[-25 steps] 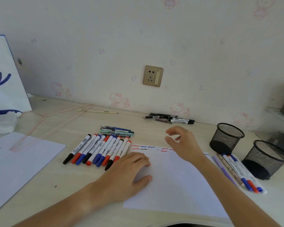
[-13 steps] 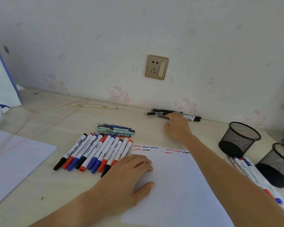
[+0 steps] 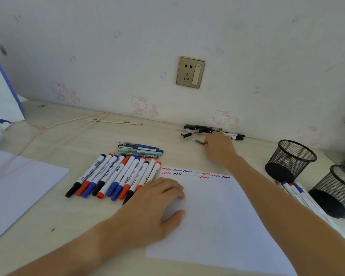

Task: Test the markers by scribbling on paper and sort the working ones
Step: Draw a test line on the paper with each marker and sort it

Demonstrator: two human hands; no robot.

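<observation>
A white sheet (image 3: 217, 216) lies in front of me, with short red, blue and black scribbles along its far edge. My left hand (image 3: 153, 208) rests flat on its left part, fingers relaxed. Left of the sheet lies a row of several red, blue and black markers (image 3: 116, 176), and behind them a small bunch of pens (image 3: 141, 150). My right hand (image 3: 218, 146) reaches to a group of black pens and markers (image 3: 233, 135) by the wall. Its fingertips are on them, and the back of the hand hides whether they grip one.
Two black mesh cups (image 3: 291, 158) (image 3: 339, 188) stand at the right, with several markers (image 3: 299, 196) lying in front of them. Another white sheet (image 3: 18, 186) lies at the left, under a pink cord (image 3: 48, 126). A wall socket (image 3: 190, 72) is above the desk.
My right hand has moved from above the sheet's far edge out to the black pens by the wall. My left hand has stayed on the sheet.
</observation>
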